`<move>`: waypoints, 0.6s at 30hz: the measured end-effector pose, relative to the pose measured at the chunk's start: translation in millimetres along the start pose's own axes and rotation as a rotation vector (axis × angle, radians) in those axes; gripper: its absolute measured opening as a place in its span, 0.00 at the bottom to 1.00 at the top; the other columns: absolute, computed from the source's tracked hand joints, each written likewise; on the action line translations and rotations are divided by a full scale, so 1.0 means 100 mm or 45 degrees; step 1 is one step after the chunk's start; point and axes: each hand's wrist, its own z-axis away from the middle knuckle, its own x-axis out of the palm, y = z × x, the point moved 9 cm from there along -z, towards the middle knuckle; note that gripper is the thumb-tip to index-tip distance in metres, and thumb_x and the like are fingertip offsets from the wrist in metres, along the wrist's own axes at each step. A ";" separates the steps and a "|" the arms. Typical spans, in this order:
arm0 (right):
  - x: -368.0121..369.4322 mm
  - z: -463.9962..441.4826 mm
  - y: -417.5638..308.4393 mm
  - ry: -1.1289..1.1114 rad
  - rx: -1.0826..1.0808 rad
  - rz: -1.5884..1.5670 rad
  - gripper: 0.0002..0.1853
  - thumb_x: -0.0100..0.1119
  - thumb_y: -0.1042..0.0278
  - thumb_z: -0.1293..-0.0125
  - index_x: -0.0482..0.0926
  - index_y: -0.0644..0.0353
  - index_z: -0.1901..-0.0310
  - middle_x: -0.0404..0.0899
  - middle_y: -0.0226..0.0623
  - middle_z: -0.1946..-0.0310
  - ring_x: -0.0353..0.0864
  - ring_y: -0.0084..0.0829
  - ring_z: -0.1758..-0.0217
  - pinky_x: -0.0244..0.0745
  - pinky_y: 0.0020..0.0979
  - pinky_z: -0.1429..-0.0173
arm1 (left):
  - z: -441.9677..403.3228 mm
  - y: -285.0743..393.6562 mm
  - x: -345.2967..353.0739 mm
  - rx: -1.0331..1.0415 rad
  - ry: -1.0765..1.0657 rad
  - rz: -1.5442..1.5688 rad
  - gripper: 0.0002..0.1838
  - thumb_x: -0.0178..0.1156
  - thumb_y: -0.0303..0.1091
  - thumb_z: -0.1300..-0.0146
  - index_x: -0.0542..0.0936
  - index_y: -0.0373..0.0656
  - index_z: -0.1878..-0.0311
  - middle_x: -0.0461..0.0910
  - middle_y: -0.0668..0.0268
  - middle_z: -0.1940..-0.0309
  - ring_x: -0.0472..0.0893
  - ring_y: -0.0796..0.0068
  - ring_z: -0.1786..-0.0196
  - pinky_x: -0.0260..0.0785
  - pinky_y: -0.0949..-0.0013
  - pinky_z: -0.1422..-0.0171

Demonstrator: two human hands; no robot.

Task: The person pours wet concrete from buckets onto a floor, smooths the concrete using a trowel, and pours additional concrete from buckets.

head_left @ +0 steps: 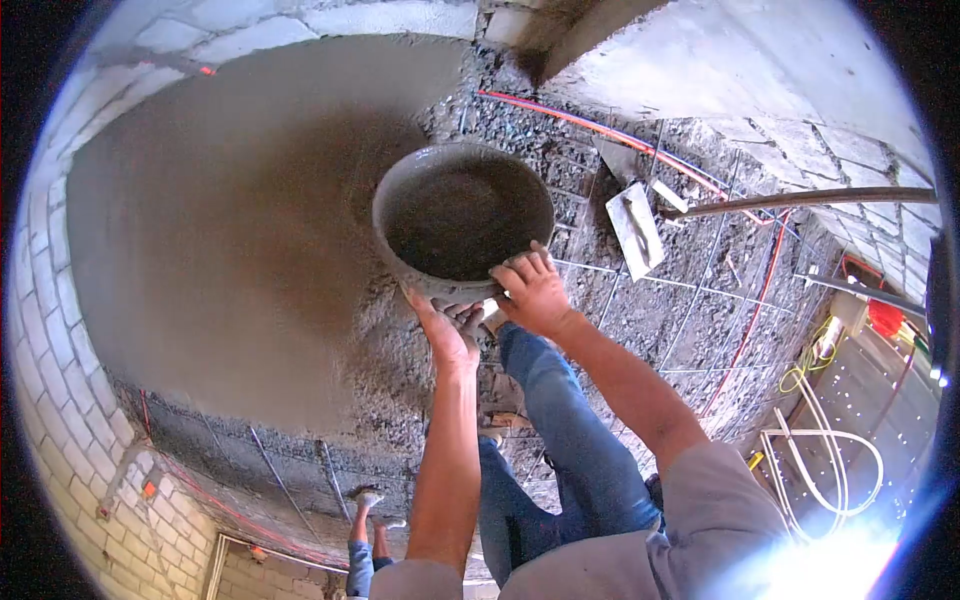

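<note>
A round, dark bucket (395,235) coated in wet grey mortar is held out in front of me, tilted so its inside faces me. My left hand (445,330) supports it from below, fingers against its underside. My right hand (533,290) grips the near right rim, fingertips over the edge. Grey residue lines the bucket's inside; how deep it is I cannot tell. Beyond the bucket, on the left, spreads a smooth layer of fresh concrete (210,250). To the right, a flat finishing trowel (635,230) lies on the rough ground.
Rebar rods (690,288) cross the rough gravel ground. Red and blue conduits (610,130) run along the right. A long pole (800,200) reaches in from the right. Block walls (60,330) enclose the room. Another person's legs (362,545) show at the bottom. Coiled white hoses (825,435) lie lower right.
</note>
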 end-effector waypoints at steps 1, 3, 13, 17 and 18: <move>-0.13 -0.08 0.05 0.058 -0.011 0.002 0.25 0.65 0.62 0.53 0.72 0.55 0.51 0.71 0.39 0.58 0.69 0.44 0.49 0.54 0.50 0.32 | -0.06 -0.02 0.09 -0.010 -0.003 0.003 0.39 0.40 0.75 0.43 0.71 0.44 0.53 0.74 0.62 0.62 0.72 0.68 0.59 0.66 0.61 0.52; -0.18 -0.25 0.21 0.059 -0.013 -0.061 0.26 0.65 0.62 0.54 0.72 0.55 0.51 0.71 0.40 0.59 0.69 0.44 0.50 0.55 0.50 0.34 | -0.12 0.04 0.29 0.023 -0.030 0.026 0.36 0.42 0.74 0.43 0.70 0.46 0.60 0.71 0.65 0.71 0.72 0.67 0.64 0.67 0.60 0.52; -0.18 -0.65 0.36 0.002 -0.030 -0.135 0.28 0.65 0.61 0.55 0.70 0.59 0.51 0.70 0.45 0.58 0.69 0.46 0.51 0.59 0.47 0.43 | -0.76 -0.66 -1.67 -0.238 0.649 -0.608 0.41 0.45 0.69 0.39 0.65 0.41 0.37 0.76 0.61 0.51 0.75 0.68 0.50 0.67 0.65 0.50; -0.19 -0.77 0.28 0.019 0.007 -0.125 0.29 0.67 0.57 0.56 0.71 0.59 0.52 0.70 0.44 0.59 0.69 0.45 0.52 0.60 0.45 0.45 | -0.98 -1.02 -1.38 -0.219 0.326 0.012 0.40 0.43 0.69 0.38 0.65 0.43 0.36 0.73 0.59 0.48 0.74 0.65 0.50 0.67 0.63 0.48; -0.18 -0.79 0.25 0.004 0.006 -0.124 0.29 0.67 0.57 0.56 0.71 0.59 0.52 0.70 0.44 0.59 0.69 0.45 0.52 0.60 0.45 0.45 | -1.00 -0.96 -1.32 -0.121 0.287 0.126 0.40 0.42 0.68 0.37 0.65 0.42 0.36 0.73 0.59 0.48 0.75 0.64 0.51 0.68 0.63 0.48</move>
